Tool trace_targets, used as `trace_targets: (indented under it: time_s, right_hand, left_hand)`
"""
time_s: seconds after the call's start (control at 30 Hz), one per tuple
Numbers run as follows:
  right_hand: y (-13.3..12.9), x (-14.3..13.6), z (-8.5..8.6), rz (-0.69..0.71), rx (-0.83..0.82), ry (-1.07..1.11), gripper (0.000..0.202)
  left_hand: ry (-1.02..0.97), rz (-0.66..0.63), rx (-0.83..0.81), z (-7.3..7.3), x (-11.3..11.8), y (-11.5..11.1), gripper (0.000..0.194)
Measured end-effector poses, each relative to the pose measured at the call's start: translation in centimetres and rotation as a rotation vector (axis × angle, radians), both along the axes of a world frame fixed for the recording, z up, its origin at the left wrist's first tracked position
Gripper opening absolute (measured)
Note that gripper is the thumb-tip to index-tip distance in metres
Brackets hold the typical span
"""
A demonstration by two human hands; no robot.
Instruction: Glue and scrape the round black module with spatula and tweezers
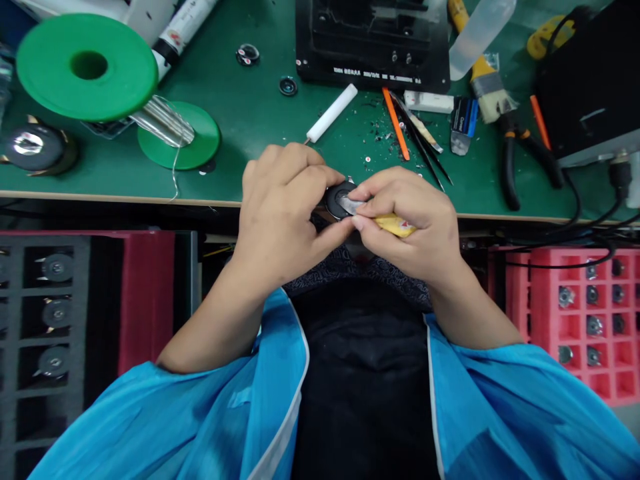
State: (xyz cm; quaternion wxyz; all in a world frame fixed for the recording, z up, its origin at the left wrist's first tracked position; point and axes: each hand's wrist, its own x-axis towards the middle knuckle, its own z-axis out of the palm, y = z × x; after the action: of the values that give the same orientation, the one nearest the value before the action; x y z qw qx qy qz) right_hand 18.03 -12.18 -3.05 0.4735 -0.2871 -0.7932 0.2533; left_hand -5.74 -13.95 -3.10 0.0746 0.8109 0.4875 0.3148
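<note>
Just in front of the table's near edge, my left hand (285, 207) grips a round black disc-shaped part (336, 201) between thumb and fingers. The disc has a raised ring at its middle. My right hand (407, 217) is closed on a small tool with a yellow handle (395, 225) and a flat greyish end. That flat end lies over the disc's face, and the right fingertips pinch close to it. Whether the tip presses in or only rests there, I cannot tell. Both hands nearly meet at the disc.
On the green table (260, 133) are a solder wire spool (90, 67), a white stick (332, 113), tweezers (423, 140), pliers (510, 160), a brush (487, 87) and a black fixture (373, 40). A grey foam tray (50, 333) and a pink foam tray (590, 257) hold round parts.
</note>
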Motion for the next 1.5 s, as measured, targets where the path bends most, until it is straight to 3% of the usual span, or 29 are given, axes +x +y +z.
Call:
trace_targets:
  time_s: [0.13,0.53,0.7,0.8,1.07,1.27,1.5]
  right_hand:
    - [0.1,0.1,-0.1,0.023,0.029,-0.032,0.017]
    - [-0.2,-0.6,-0.2,-0.053,0.036,-0.005,0.017]
    - [-0.4,-0.6,0.0,-0.073,-0.055,0.071,0.017]
    - [-0.4,-0.4,0.2,-0.066,-0.106,0.099,0.016]
    - [-0.3,-0.1,0.5,-0.029,-0.112,0.054,0.015]
    - [-0.2,-0.5,0.3,-0.034,-0.066,0.045,0.017]
    - [-0.1,-0.6,0.6,-0.028,-0.058,0.022,0.019]
  left_hand:
    - [0.056,0.008,-0.062,0.3,-0.1,-0.1,0.032]
    - [0.049,-0.012,-0.017,-0.1,-0.3,0.1,0.029]
    - [0.016,0.035,0.041,-0.5,0.2,0.0,0.032]
    - [0.027,0.065,-0.01,-0.5,0.4,-0.2,0.031]
    - [-0.036,-0.084,-0.05,0.0,-0.9,0.1,0.065]
    - [0.017,-0.04,-0.158,0.7,-0.8,0.4,0.045]
    - [0.015,-0.022,-0.17,0.9,-0.5,0.4,0.04]
